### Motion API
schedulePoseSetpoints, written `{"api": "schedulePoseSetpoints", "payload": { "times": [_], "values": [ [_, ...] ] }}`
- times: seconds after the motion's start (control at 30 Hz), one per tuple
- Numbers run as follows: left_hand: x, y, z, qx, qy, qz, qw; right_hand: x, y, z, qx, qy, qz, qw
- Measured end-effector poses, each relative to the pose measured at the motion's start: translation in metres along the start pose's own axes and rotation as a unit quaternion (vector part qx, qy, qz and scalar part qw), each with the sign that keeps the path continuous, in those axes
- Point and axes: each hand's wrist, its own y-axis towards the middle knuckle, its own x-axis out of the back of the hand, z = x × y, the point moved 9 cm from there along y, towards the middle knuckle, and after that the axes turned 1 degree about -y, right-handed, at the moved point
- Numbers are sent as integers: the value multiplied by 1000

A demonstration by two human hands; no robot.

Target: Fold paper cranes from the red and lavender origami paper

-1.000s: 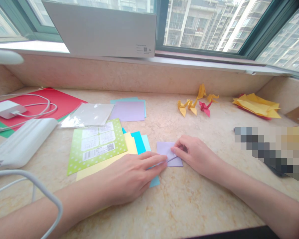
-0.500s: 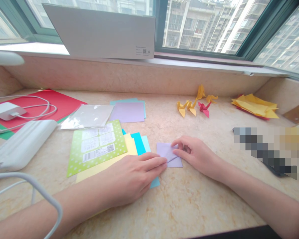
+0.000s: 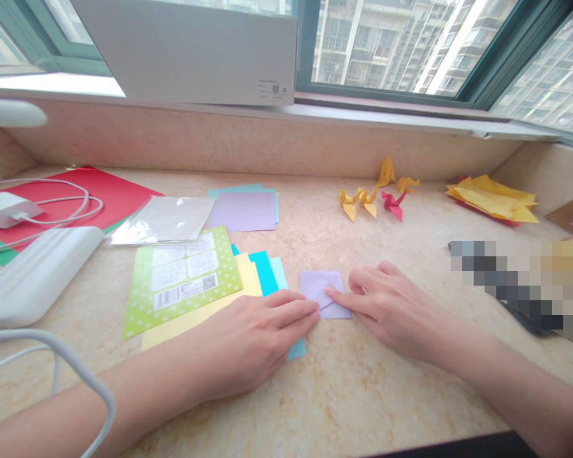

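A small lilac origami paper (image 3: 321, 283), folded into a square with a slanting crease or flap edge across it, lies flat on the stone-look counter. My left hand (image 3: 262, 337) rests on its left edge, fingers stretched out flat and close together; the thumb is hidden. From the right, my right hand (image 3: 386, 302) presses the paper with an extended index fingertip, while its other fingers are partly curled and hold nothing. Under and beside my left forearm lie pale yellow sheets (image 3: 251, 273) and blue sheets (image 3: 263, 272), partly covered by a green dotted paper packet (image 3: 138, 296).
Folded yellow cranes (image 3: 348, 205) and a red crane (image 3: 393, 205) stand at the back. Yellow papers (image 3: 494, 198) lie far right. Lilac sheets (image 3: 243, 211), a clear sleeve (image 3: 167, 219), a white power bank (image 3: 38, 273) and a cable (image 3: 93, 375) sit left. A blurred dark object (image 3: 510, 289) lies right.
My right hand has gone from pinching at the paper's upper right to pressing its middle with the index fingertip. The left hand stays in place. The view has tilted slightly down.
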Motion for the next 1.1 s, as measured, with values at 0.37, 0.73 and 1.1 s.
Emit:
{"api": "schedulePoseSetpoints", "payload": {
  "times": [0.37, 0.73, 1.1],
  "values": [
    [0, 0, 0, 8, -1, 0, 1000, 3, -3, 10, -6, -42, 16, 999],
    [-2, 0, 1, 8, 0, 16, 1000, 5, -9, 9, -14, -53, 6, 998],
    [-1, 3, 1, 20, 5, 31, 999, 9, 5, 9, 2, 0, -27, 1000]
  ]
}}
